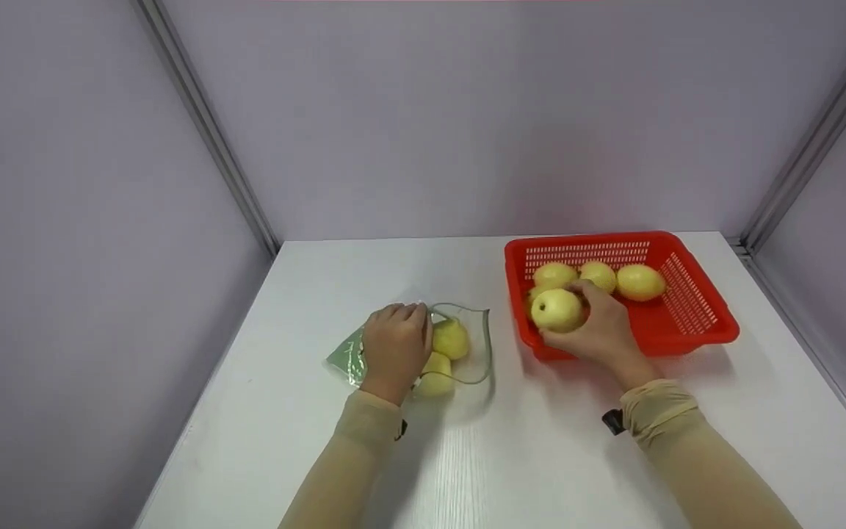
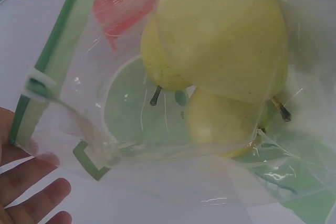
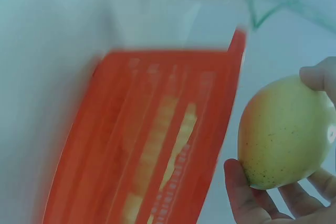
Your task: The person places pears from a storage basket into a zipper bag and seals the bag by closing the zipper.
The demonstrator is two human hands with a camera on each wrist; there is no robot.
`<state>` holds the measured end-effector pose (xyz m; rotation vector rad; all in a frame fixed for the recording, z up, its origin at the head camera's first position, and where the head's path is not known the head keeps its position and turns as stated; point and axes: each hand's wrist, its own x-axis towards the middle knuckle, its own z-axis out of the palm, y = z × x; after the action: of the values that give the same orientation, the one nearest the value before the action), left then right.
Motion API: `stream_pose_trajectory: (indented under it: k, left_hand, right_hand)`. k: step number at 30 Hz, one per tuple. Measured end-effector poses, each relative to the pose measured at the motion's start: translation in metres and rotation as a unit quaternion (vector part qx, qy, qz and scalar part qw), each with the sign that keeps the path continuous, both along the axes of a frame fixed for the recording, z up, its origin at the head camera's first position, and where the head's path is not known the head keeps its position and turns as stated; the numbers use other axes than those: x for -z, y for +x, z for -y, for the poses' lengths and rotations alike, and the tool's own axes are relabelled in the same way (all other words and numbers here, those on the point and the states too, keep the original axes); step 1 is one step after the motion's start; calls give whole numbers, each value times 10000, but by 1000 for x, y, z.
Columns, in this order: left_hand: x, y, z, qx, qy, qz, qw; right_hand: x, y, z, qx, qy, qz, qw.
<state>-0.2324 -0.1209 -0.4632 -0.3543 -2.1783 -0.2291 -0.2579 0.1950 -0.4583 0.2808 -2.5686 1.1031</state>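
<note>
My right hand [image 1: 599, 330] grips a yellow pear [image 1: 557, 311] above the near left part of a red plastic basket [image 1: 717, 332]. In the right wrist view, fingers and thumb curve round this pear [image 3: 286, 132]. My left hand [image 1: 397, 345] is at a clear zip bag [image 1: 476, 345] with green edging, lying on the table left of the basket. The left wrist view shows the bag's corner between thumb and forefinger, the other fingers loosely spread. Three pears [image 2: 226, 35] show through the plastic there, stems visible. Part of the bag is hidden under the left hand.
Several more yellow pears [image 1: 640, 283] lie in the basket, mostly along its far and left sides. Both things stand on a white table [image 1: 261, 426], bounded by a pale back wall [image 1: 423, 132] and side panels with metal corner strips.
</note>
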Motion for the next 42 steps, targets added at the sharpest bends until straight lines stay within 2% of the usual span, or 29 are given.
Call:
stream_pose_trajectory:
  k: [5, 10, 15, 21, 26, 34, 37, 42]
  left_hand:
    - [0, -5, -2, -35, 31, 49, 10000]
    - [1, -9, -4, -105, -1, 61, 9999]
    - [0, -10, -5, -197, -17, 90, 9998]
    - [-4, -10, -5, -171, -24, -176, 9997]
    - [-7, -10, -7, -208, -47, -171, 9996]
    - [-11, -11, -13, -310, -93, -247, 9992]
    - [-14, -12, -14, -321, -105, -308, 9990]
    - [-22, -14, -12, -335, -72, -458, 9984]
  right_hand:
    - [9, 12, 31, -513, -315, -615, 9963]
    - [20, 21, 59, -953, -533, -735, 9913]
    - [31, 23, 84, -1258, -627, -796, 9869]
    - [42, 19, 104, -1487, -757, -620, 9840]
    - [47, 11, 117, -1518, -599, -567, 9850]
    - [45, -1, 137, -1526, -425, 50, 9874]
    - [43, -7, 144, -1655, -498, -56, 9849]
    - [39, -13, 155, -2072, -437, -609, 9754]
